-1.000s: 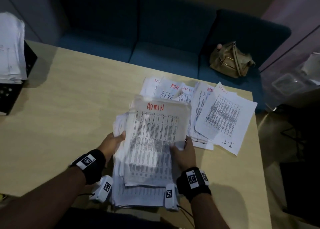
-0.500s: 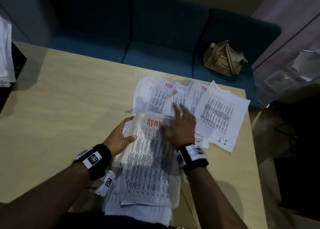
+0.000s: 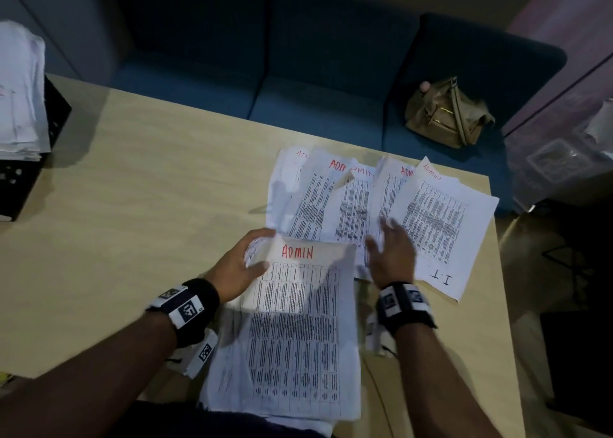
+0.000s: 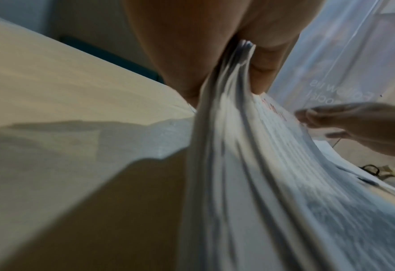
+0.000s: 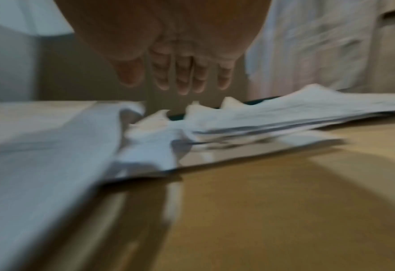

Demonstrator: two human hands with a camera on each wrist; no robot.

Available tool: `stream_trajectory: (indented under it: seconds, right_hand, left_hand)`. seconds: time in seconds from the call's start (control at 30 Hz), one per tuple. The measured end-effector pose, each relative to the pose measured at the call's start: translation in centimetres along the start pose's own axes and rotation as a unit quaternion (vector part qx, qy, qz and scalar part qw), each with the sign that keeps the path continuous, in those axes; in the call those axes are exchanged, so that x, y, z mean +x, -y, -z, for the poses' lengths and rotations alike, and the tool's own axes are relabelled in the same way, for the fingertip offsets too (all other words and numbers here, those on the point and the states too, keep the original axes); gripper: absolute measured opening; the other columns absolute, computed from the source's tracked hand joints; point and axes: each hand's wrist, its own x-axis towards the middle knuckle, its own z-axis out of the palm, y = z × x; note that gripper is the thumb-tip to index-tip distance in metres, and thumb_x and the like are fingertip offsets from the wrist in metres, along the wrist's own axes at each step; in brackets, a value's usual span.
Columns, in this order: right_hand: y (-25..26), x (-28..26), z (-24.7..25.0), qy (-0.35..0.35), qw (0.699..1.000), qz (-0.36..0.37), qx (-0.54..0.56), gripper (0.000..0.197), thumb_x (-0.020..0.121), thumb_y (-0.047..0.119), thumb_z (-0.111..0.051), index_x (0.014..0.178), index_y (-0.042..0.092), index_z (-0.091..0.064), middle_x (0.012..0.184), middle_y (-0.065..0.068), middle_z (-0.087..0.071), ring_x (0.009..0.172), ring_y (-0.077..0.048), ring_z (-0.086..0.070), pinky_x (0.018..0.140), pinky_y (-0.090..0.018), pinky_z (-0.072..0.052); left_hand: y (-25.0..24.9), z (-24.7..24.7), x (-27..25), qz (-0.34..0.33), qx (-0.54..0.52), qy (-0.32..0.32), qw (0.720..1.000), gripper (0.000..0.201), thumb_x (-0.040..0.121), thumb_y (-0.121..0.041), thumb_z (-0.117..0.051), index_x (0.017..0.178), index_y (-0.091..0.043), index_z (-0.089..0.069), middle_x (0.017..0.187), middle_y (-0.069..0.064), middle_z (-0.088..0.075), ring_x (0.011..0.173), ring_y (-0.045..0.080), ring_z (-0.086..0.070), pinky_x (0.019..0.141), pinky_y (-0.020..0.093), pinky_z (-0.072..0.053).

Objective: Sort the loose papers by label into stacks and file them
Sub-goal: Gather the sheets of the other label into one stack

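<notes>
Desk (image 3: 132, 205) near edge: left hand (image 3: 238, 268) pinches the floppy ADMIN stack (image 3: 295, 321) corner; right hand (image 3: 391, 255) hovers spread; support underneath.

A stack of papers (image 3: 292, 331) lies at the near edge of the tabletop (image 3: 139, 225), with loose sheets (image 3: 374, 205) fanned out just behind it and to its right. Beyond the tabletop's far edge stands a sofa (image 3: 298, 82) with a handbag (image 3: 447, 112) on its right seat; a tray of papers (image 3: 20, 99) sits at far left.
</notes>
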Motion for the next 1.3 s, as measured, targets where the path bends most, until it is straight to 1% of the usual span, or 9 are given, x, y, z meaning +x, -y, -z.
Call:
stream_trajectory:
  seconds: [0.07,0.17,0.4,0.5,0.67,0.83,0.97,1.1,1.3]
  right_hand:
    - [-4.4,0.1,0.4,0.061,0.991,-0.076,-0.096,0.065,0.093,0.05,-0.04,0.149,0.02,-0.024,0.159,-0.007,-0.015,0.145,-0.029,-0.017,0.115,-0.05,-0.021]
    - [-6.8,-2.2,0.4,0.093,0.992,-0.056,-0.071,0.064,0.097,0.052,-0.027,0.151,0.019,-0.016,0.16,-0.005,-0.009,0.146,-0.026,-0.015,0.117,-0.046,-0.02]
    - [-6.3,-5.8,1.3,0.113,0.991,0.004,-0.066,0.033,0.092,0.042,-0.049,0.113,0.022,-0.064,0.115,-0.004,-0.065,0.106,-0.027,-0.059,0.088,-0.033,-0.046]
    - [-7.5,-5.0,2.6,0.008,0.996,-0.09,-0.013,0.025,0.084,0.038,-0.061,0.102,0.024,-0.07,0.107,-0.007,-0.069,0.096,-0.029,-0.063,0.081,-0.033,-0.049]
    - [-8.8,-4.7,3.3,-0.062,0.925,-0.366,0.079,0.09,0.069,0.032,-0.082,0.138,0.006,-0.03,0.137,-0.026,-0.038,0.124,-0.044,-0.039,0.096,-0.055,-0.04]
    - [-8.1,-3.6,3.8,-0.027,0.921,-0.347,0.176,0.088,0.079,0.007,-0.072,0.147,0.014,-0.016,0.133,-0.03,-0.047,0.113,-0.044,-0.054,0.087,-0.044,-0.048]
    - [-7.3,-3.7,3.7,-0.044,0.917,-0.352,0.184,0.075,0.079,0.003,-0.069,0.142,0.015,-0.03,0.113,-0.026,-0.06,0.073,-0.031,-0.057,0.068,-0.036,-0.052]
    - [-6.6,-3.6,5.0,-0.057,0.941,-0.298,0.147,0.031,0.083,0.016,-0.066,0.108,-0.003,-0.063,0.1,-0.028,-0.067,0.081,-0.037,-0.061,0.068,-0.031,-0.043]
    - [-6.1,-3.4,11.3,-0.171,0.905,-0.266,0.284,0.036,0.078,0.025,-0.075,0.094,-0.004,-0.06,0.086,-0.019,-0.064,0.076,-0.027,-0.06,0.069,-0.035,-0.047]
  left_hand:
    - [1.0,-0.1,-0.2,0.017,0.031,0.024,0.999,0.062,0.089,-0.011,-0.063,0.138,-0.037,-0.034,0.133,-0.025,-0.047,0.115,-0.017,-0.047,0.09,0.009,-0.044]
    - [2.9,-0.1,-0.4,0.074,0.073,-0.008,0.995,0.038,0.086,-0.026,-0.068,0.12,-0.032,-0.053,0.115,-0.017,-0.065,0.11,0.007,-0.06,0.099,0.035,-0.047]
    - [2.3,0.3,0.1,0.105,0.03,-0.108,0.988,0.029,0.093,-0.007,-0.056,0.12,-0.016,-0.057,0.11,0.003,-0.063,0.102,0.022,-0.058,0.089,0.03,-0.039]
    - [2.6,0.9,0.5,0.113,0.062,-0.098,0.987,0.032,0.094,-0.008,-0.055,0.124,-0.017,-0.056,0.112,0.002,-0.062,0.103,0.022,-0.057,0.088,0.03,-0.038]
    - [3.6,1.3,0.4,0.15,0.095,-0.086,0.98,0.039,0.094,-0.016,-0.055,0.133,-0.016,-0.051,0.12,0.004,-0.062,0.112,0.026,-0.056,0.093,0.034,-0.04]
    - [3.2,1.1,0.3,0.15,0.116,-0.086,0.978,0.041,0.095,-0.016,-0.053,0.136,-0.017,-0.048,0.12,0.007,-0.063,0.106,0.027,-0.057,0.087,0.031,-0.04]
    - [2.9,1.0,0.1,0.152,0.111,-0.085,0.978,0.04,0.096,-0.016,-0.052,0.136,-0.017,-0.047,0.112,0.004,-0.062,0.099,0.024,-0.057,0.084,0.03,-0.039]
    - [3.1,1.1,0.0,0.153,0.104,-0.086,0.979,0.041,0.095,-0.017,-0.052,0.136,-0.018,-0.048,0.116,0.004,-0.062,0.102,0.024,-0.056,0.088,0.032,-0.041]
    - [2.7,1.5,0.1,0.161,0.04,-0.123,0.978,0.021,0.094,-0.011,-0.053,0.113,-0.02,-0.057,0.103,0.008,-0.065,0.096,0.027,-0.058,0.08,0.031,-0.041]
